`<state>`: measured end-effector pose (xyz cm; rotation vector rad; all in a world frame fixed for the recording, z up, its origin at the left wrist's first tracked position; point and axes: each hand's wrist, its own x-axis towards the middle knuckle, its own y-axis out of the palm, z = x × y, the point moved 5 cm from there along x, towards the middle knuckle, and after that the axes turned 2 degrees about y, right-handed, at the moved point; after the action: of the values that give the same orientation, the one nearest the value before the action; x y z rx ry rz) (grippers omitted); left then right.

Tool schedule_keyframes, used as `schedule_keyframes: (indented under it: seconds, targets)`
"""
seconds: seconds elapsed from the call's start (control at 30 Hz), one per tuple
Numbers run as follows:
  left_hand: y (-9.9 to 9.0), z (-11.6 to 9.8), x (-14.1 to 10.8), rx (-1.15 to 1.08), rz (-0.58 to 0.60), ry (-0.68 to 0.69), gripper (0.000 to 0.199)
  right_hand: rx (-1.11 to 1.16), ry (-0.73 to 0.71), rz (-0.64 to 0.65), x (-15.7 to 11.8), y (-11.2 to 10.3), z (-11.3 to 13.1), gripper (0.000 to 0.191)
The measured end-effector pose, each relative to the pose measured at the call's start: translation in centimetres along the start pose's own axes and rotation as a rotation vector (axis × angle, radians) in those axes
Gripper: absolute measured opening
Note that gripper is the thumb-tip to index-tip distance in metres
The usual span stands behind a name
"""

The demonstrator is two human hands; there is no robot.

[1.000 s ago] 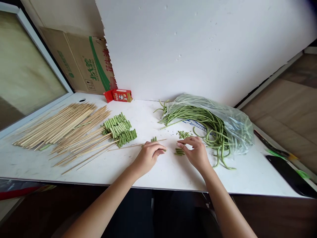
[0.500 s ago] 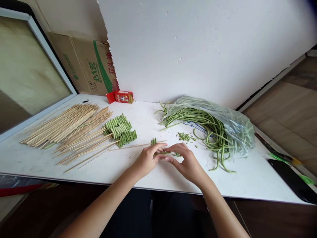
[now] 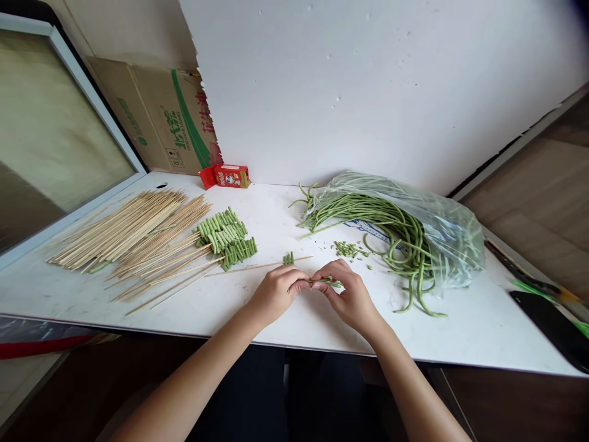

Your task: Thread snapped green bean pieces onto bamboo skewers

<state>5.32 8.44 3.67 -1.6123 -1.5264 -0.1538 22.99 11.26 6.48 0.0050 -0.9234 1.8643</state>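
My left hand [image 3: 278, 293] and my right hand [image 3: 348, 296] meet fingertip to fingertip low over the front of the table, both closed in a pinch on a green long bean [image 3: 332, 282]. Its light green end pokes out under my right fingers; the rest is mostly covered. Just beyond my left hand, a single bamboo skewer [image 3: 257, 267] lies flat with a few short bean pieces [image 3: 288, 258] at its right part. Small bean trimmings [image 3: 347, 249] are scattered behind my right hand.
Bare bamboo skewers [image 3: 124, 224] are heaped at left, beside bean-loaded skewers [image 3: 225, 233]. A plastic bag [image 3: 453, 239] with long beans [image 3: 405, 230] spilling out occupies the right. A red box [image 3: 232, 176] stands against the white board [image 3: 294, 92]; a black phone [image 3: 547, 325] lies far right.
My fingertips have drawn together, both now pinching the bean, with more of its end showing under my right fingers. The view has shifted slightly.
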Motion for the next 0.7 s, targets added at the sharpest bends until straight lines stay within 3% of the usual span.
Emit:
schedule_keyframes:
  seconds: [0.13, 0.3, 0.7]
  targets:
    - [0.3, -0.6, -0.1, 0.003, 0.035, 0.062, 0.024, 0.052, -0.019, 0.048, 0.0, 0.6, 0.0, 0.017]
    - [0.4, -0.8, -0.2, -0.093, 0.064, 0.075, 0.034, 0.144, -0.006, 0.121, -0.1, 0.9, -0.5, 0.018]
    - [0.6, -1.4, -0.1, -0.254, 0.183, -0.067, 0.032, 0.247, 0.008, 0.258, -0.2, 0.3, -0.1, 0.027]
